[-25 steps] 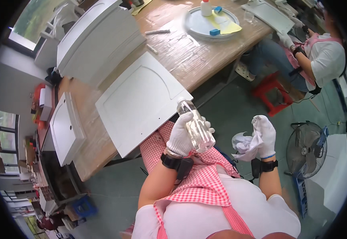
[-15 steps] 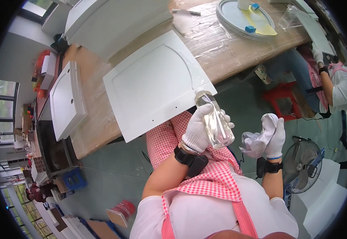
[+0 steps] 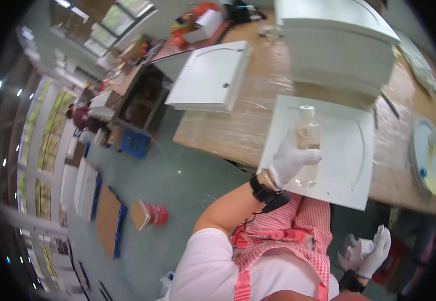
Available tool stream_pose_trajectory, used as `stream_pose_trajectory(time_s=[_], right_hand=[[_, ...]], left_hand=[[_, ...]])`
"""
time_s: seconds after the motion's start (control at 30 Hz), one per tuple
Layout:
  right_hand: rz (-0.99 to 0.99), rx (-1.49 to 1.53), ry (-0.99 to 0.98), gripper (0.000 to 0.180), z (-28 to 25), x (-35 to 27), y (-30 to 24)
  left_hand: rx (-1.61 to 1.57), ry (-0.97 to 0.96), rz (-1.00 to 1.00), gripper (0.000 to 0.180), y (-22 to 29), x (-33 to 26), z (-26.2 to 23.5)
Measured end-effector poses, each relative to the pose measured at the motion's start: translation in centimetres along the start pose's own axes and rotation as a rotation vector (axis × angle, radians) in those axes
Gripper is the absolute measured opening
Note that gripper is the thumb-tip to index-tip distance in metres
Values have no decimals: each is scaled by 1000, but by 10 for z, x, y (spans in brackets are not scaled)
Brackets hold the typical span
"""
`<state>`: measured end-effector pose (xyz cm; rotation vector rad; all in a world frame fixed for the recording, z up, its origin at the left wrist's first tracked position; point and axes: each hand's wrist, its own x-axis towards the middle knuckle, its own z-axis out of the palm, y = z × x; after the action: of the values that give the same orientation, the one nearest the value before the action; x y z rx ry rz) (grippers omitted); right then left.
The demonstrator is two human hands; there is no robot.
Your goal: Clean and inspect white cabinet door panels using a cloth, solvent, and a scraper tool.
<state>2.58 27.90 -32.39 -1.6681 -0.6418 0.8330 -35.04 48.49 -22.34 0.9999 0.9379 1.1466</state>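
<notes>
My left hand [image 3: 290, 159], in a white knit glove, is wrapped round a clear bottle [image 3: 306, 177] with a white cap. Pale liquid shows through its wall. In the view, the bottle overlaps the white panel [image 3: 346, 125], which lies at the table's near edge with a curved groove on its face. Off to the right and lower, my gloved right hand [image 3: 378, 253] grips a crumpled white cloth [image 3: 353, 253], away from the table. Slight blur hides how its fingers lie in the cloth.
Behind the panel stands a tall stack of white panels [image 3: 338, 55]; a smaller stack [image 3: 205, 75] sits on the wooden table [image 3: 218, 133] to the left. A round tray [image 3: 418, 155] with yellow and blue items is at right. On the floor are a red bucket [image 3: 157, 214] and a blue stool [image 3: 135, 144].
The view has swung left, so the table and panels appear farther right. My left hand has brought the bottle from beside the panel's near corner to in front of its middle. Both holds stay the same.
</notes>
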Motion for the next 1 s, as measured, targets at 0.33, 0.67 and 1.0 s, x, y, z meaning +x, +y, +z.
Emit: stream_pose_trajectory(time_s=[0.33, 0.67, 1.0], right_hand=[[38, 225, -205, 40, 61, 31, -45], [-494, -542, -404, 31, 53, 45, -58], [-921, -896, -353, 30, 150, 60, -89]], left_hand=[[391, 698, 346, 72, -17, 104, -162], [119, 599, 99, 72, -51, 40, -96], [1557, -134, 559, 35, -106, -42, -25]])
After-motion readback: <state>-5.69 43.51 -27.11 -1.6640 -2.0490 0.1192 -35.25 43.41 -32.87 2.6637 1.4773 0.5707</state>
